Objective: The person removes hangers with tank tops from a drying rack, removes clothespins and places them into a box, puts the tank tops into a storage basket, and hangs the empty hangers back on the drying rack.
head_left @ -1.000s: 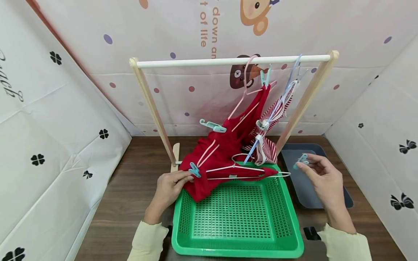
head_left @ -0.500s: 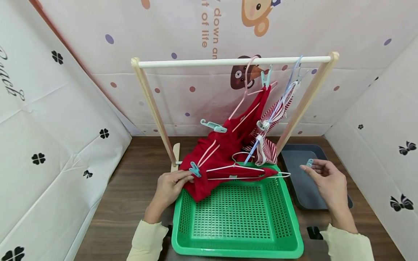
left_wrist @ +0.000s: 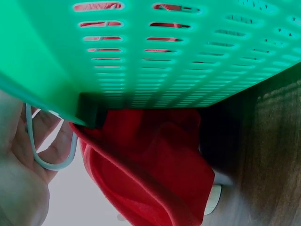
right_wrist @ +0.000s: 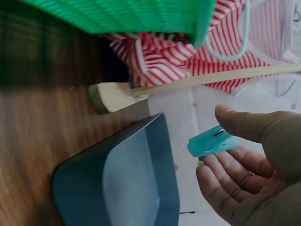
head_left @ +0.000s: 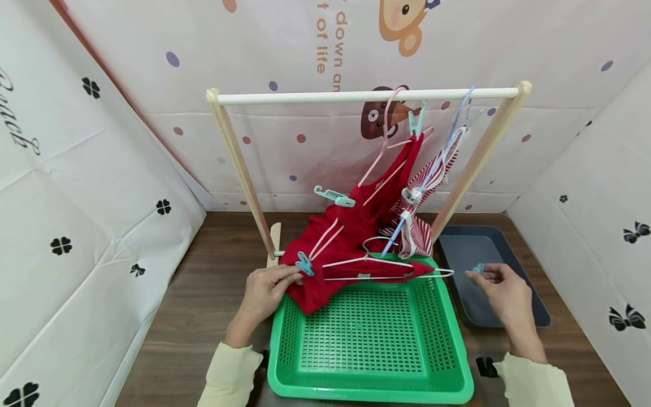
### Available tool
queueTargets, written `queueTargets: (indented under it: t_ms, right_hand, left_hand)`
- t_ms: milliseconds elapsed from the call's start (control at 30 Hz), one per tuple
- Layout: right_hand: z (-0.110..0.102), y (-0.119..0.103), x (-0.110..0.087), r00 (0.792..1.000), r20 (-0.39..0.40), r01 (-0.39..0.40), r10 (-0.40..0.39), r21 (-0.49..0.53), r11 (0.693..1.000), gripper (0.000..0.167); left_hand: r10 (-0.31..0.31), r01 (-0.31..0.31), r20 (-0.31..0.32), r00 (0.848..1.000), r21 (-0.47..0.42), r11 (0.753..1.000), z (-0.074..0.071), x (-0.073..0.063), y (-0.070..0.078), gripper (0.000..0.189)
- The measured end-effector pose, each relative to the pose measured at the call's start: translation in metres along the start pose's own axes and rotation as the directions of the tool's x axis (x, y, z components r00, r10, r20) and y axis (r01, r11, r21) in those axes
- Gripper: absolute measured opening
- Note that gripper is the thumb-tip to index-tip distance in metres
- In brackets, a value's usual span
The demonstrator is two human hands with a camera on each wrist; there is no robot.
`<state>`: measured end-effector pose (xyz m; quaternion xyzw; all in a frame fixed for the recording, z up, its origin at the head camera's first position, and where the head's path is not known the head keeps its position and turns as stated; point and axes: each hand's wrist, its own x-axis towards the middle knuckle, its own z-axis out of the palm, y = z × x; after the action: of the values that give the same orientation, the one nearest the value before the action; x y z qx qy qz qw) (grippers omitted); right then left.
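My left hand point(head_left: 267, 291) grips the left end of a white clothes hanger point(head_left: 376, 262) at the back left of the green basket; its looped end shows against the fingers in the left wrist view. A red garment point(head_left: 317, 294) hangs on this hanger, with a blue clothespin point(head_left: 304, 263) clipped on it close to my fingertips. Over the dark grey tray point(head_left: 460, 249), my right hand point(head_left: 508, 294) holds another blue clothespin point(right_wrist: 211, 141) between thumb and fingers. The green basket point(head_left: 371, 394) stands between both hands.
A wooden rack with a white rail point(head_left: 305, 98) rises behind the basket. From it hang a pink hanger point(head_left: 385, 141) with red cloth and a striped red-and-white garment point(head_left: 419, 237). A pale clothespin point(head_left: 335, 196) juts out at the red cloth. Printed sheets wall the table.
My right hand has moved lower over the grey tray, still with the clothespin, which has turned in the fingers. The left hand stays at the hanger end.
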<state>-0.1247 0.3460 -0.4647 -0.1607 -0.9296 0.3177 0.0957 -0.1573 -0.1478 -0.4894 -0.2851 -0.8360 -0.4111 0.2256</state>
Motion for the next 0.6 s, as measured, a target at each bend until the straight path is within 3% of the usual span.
queueTargets:
  t_ms: [233, 600]
  right_hand:
    - [0.008, 0.011, 0.003, 0.996, 0.062, -0.059, 0.062, -0.059, 0.997, 0.05]
    - [0.019, 0.028, 0.006, 0.985, 0.15, -0.064, 0.088, -0.155, 0.986, 0.048]
  left_hand:
    - [-0.019, 0.019, 0.009, 1.0, -0.012, 1.0, 0.0, 0.001, 0.0, 0.019]
    - [-0.019, 0.019, 0.01, 1.0, -0.017, 1.0, 0.0, 0.001, 0.001, 0.017]
